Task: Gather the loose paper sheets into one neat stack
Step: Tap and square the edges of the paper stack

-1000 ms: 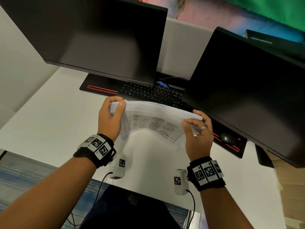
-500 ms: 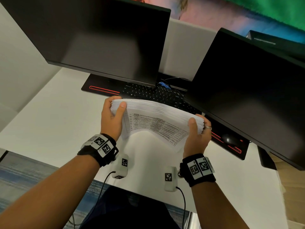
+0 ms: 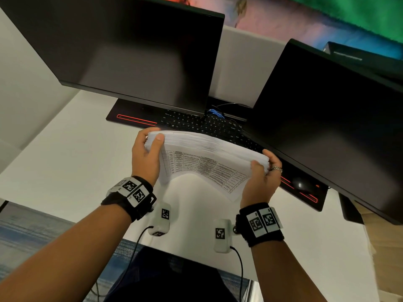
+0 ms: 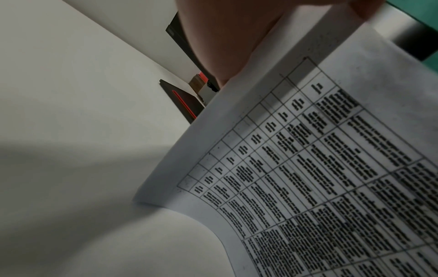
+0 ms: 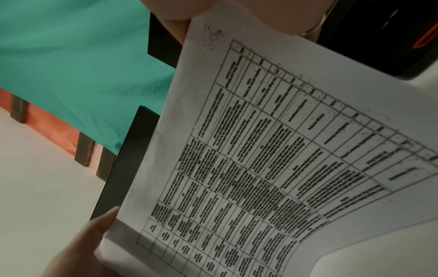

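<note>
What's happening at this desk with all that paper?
A person is holding a stack of printed sheets upright on its edge on a white desk, in front of a black keyboard and two dark monitors. The left hand grips one end and the right hand the other, and the stack bows between them. The sheets look gathered; the top edges are not quite flush.

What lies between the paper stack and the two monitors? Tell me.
In the head view, a black keyboard on a black desk mat lies between paper stack and monitors.
</note>
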Demonstrator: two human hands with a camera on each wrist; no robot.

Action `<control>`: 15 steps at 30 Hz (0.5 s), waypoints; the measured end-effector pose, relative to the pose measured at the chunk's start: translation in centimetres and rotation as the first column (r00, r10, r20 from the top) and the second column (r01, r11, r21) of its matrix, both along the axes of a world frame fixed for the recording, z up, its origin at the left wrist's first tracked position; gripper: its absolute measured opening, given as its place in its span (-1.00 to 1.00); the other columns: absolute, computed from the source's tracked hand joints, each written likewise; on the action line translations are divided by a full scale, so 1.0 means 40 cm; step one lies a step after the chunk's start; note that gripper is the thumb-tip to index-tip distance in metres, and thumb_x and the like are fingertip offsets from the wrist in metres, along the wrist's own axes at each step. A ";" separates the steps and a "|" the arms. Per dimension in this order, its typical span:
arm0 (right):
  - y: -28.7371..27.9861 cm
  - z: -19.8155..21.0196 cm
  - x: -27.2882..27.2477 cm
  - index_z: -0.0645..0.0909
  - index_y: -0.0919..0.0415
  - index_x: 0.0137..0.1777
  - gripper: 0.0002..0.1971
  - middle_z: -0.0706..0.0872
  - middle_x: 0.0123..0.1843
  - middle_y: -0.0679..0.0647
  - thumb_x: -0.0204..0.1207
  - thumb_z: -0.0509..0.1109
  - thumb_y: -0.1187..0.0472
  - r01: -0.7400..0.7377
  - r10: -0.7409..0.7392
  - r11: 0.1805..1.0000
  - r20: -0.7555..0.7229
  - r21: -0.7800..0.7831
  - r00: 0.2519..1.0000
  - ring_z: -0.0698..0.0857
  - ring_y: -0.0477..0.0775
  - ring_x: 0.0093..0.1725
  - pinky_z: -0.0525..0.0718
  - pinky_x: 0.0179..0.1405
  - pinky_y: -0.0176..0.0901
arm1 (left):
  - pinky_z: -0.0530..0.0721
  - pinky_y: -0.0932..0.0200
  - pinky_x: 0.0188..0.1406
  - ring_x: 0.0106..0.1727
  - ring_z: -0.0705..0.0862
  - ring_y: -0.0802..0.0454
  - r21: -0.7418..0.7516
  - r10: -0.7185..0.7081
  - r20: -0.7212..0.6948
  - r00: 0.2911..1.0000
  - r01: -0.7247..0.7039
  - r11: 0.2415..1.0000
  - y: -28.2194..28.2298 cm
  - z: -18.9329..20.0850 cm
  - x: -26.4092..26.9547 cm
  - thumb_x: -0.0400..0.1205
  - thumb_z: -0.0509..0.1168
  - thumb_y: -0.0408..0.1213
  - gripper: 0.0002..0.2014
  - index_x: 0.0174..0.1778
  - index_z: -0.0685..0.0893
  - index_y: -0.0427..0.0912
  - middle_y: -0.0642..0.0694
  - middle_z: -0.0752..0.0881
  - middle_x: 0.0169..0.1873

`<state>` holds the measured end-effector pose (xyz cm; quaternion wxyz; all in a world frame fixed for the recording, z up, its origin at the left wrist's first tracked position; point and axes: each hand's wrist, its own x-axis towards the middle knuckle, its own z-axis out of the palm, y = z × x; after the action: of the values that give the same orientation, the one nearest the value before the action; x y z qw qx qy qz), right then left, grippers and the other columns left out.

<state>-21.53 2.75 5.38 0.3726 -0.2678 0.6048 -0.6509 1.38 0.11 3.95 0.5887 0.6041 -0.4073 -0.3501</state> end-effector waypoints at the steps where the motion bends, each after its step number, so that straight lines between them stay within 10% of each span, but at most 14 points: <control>1: -0.002 -0.001 0.001 0.63 -0.36 0.04 -0.63 0.66 0.28 0.08 0.40 0.40 0.20 0.016 -0.016 1.000 0.005 -0.008 1.000 0.73 0.23 0.20 0.80 0.09 0.29 | 0.59 0.52 -0.20 -0.12 0.66 0.40 0.004 0.009 -0.014 1.000 -0.009 1.000 -0.003 -0.001 0.000 0.74 0.24 -0.20 -0.86 0.17 0.63 -0.08 0.06 0.68 0.00; 6: 0.008 -0.029 -0.021 0.46 0.03 0.34 -0.44 0.63 0.17 -0.07 0.43 0.57 0.40 -0.149 0.149 0.989 0.019 -0.020 0.989 0.74 -0.03 0.08 0.78 -0.21 -0.31 | 0.59 0.35 -0.07 -0.06 0.65 0.32 0.045 -0.031 -0.038 0.999 0.033 0.998 -0.007 0.014 0.007 0.74 0.27 -0.19 -0.81 0.26 0.53 0.02 0.13 0.63 0.03; 11: -0.004 -0.032 -0.063 0.66 0.00 0.06 -0.61 0.81 0.03 0.00 0.30 0.69 0.31 -0.279 0.294 0.947 -0.081 0.158 0.953 0.84 0.05 0.06 0.82 -0.16 -0.20 | 0.81 0.16 -0.03 -0.10 0.74 0.27 0.129 -0.239 0.191 0.952 0.217 0.968 -0.006 0.041 0.044 0.52 0.56 -0.29 -0.74 0.00 0.65 0.05 0.05 0.75 -0.07; 15: 0.018 -0.009 -0.073 0.69 -0.02 -0.03 -0.60 0.86 -0.09 -0.08 0.29 0.67 0.44 -0.233 0.233 0.972 -0.055 0.011 0.971 0.86 -0.07 -0.02 0.81 -0.19 -0.27 | 0.66 0.45 -0.24 -0.24 0.69 0.36 0.050 -0.287 0.312 0.906 0.286 0.957 0.016 0.071 0.073 0.47 0.59 -0.27 -0.72 -0.25 0.64 0.18 0.18 0.76 -0.25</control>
<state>-24.46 3.47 5.01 0.4299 -0.3544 0.5807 -0.5936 4.31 0.74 6.77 0.4571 0.5868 -0.5799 -0.3324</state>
